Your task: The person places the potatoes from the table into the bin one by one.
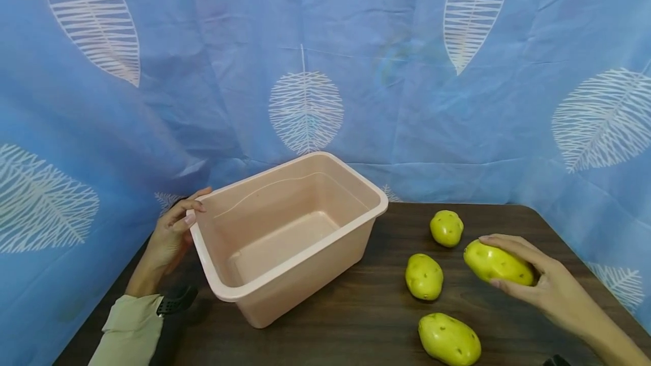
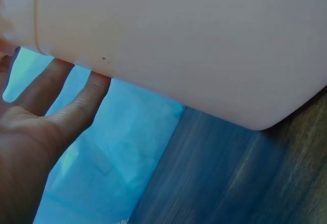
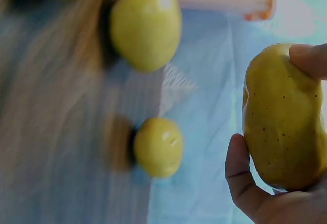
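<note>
With my left hand (image 1: 170, 233) I grip the near-left end of a pale pink plastic tub (image 1: 300, 275), fingers over its rim. In the left wrist view my left fingers (image 2: 84, 101) reach up behind the tub wall (image 2: 179, 45). The inside of the tub shows a bare floor. At the right, my right hand (image 1: 544, 281) holds a yellow potato (image 1: 495, 264) between thumb and fingers, above the table. The right wrist view shows this potato (image 3: 283, 122) close up, smooth with small dark dots.
Three more yellow potatoes lie on the dark wooden table (image 1: 330, 321) right of the tub: one at the back (image 1: 447, 229), a middle one (image 1: 424, 277) and a front one (image 1: 450, 339). A blue leaf-patterned curtain (image 1: 376, 112) hangs behind and at both sides.
</note>
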### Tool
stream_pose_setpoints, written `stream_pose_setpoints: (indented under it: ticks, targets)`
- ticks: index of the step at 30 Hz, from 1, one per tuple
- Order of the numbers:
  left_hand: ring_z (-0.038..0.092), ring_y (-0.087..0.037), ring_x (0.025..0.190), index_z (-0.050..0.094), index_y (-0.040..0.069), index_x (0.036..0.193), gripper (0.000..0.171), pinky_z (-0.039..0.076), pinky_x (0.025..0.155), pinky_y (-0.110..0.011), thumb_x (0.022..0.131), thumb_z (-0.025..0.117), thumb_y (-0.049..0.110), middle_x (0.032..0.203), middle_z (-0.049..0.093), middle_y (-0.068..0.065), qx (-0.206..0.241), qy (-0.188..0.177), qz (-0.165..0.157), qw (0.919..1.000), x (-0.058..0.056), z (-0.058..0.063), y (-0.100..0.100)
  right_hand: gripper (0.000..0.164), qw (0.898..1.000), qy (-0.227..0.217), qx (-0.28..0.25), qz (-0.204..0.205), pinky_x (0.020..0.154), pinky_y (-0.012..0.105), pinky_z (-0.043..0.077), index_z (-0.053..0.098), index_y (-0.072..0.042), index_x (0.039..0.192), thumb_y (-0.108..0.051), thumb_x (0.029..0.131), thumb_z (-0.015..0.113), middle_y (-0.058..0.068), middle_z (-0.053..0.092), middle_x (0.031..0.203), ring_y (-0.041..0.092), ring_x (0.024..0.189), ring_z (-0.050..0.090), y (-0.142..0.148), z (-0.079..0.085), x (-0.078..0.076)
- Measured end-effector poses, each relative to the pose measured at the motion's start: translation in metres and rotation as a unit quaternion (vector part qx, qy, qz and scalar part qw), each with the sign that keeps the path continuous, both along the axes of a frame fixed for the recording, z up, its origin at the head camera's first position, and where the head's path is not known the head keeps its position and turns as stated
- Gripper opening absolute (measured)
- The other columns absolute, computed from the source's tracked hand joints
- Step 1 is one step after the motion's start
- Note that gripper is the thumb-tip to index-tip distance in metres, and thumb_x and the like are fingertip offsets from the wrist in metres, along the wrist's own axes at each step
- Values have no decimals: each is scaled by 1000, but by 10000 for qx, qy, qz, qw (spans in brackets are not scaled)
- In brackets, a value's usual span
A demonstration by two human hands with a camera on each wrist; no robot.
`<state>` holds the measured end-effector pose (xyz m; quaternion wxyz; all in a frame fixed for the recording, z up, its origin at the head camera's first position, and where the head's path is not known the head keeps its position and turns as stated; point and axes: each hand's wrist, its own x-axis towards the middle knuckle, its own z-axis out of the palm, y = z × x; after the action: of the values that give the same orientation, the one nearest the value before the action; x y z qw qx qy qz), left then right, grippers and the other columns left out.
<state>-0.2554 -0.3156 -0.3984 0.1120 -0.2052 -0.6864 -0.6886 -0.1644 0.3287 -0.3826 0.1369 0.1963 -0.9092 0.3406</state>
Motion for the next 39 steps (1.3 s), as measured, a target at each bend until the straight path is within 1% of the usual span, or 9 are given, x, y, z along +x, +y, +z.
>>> stream_pose_setpoints:
  ticks: [2,4,12,17,19,22,28,34,39]
  targets:
    - [53,-10,132,65,11,114,21,62,88,-27,108,46,5,154,49,9,-44,-15,34,10000,0,0,0,69,9999,7,4,117,71,22,53,52,-13,153,2,91,77,-24,45,150,-6,113,52,-8,9,-1]
    - [54,-11,132,66,11,114,21,62,87,-27,108,46,5,154,49,9,-25,-9,9,10000,-1,0,1,68,9998,44,-32,208,72,22,53,53,-13,152,3,90,77,-20,46,150,-4,112,54,-16,16,-2]
    - [57,-13,131,67,12,114,22,62,89,-28,107,48,4,155,50,5,151,75,-229,9996,-6,1,9,70,9965,-33,-236,807,75,24,55,52,-13,152,5,89,77,-12,49,153,-1,115,57,-45,40,-10]
    - [57,-12,130,68,13,114,23,63,86,-28,107,47,5,153,51,9,30,11,-55,10000,-6,1,10,66,9925,-129,-322,1169,80,25,56,55,-17,149,1,90,78,-2,54,149,6,113,60,-72,56,-19]
    - [57,-12,129,68,13,114,24,63,85,-28,107,47,5,153,52,10,16,11,-8,10000,-5,1,10,65,9910,-176,-341,1280,83,26,57,57,-21,148,-1,90,79,-4,55,149,7,114,61,-83,62,-23]
    - [57,-12,129,67,13,114,24,64,84,-28,108,46,5,153,52,10,6,-17,-31,10000,-5,0,8,63,9890,-302,-355,1405,86,28,58,58,-25,147,-6,92,79,-6,55,150,7,118,59,-99,70,-27]
    - [57,-10,127,68,15,114,21,64,82,-28,108,48,9,153,51,13,-74,-139,54,9999,-2,0,4,59,9801,-567,-422,1855,95,29,56,59,-29,146,-12,93,79,0,55,152,6,132,54,-134,87,-39]
    - [55,-8,128,68,14,116,18,63,83,-26,107,53,11,152,51,15,-128,-234,271,9993,1,2,2,57,9694,-893,-521,2227,92,35,55,61,-34,143,-18,92,80,-8,57,148,20,124,55,-165,102,-53]
    - [52,-9,130,69,13,117,19,62,85,-24,107,53,11,153,50,14,-138,-281,287,9991,1,2,2,59,9628,-1063,-616,2406,89,37,54,61,-29,145,-18,90,80,-3,59,144,26,115,56,-182,111,-69]
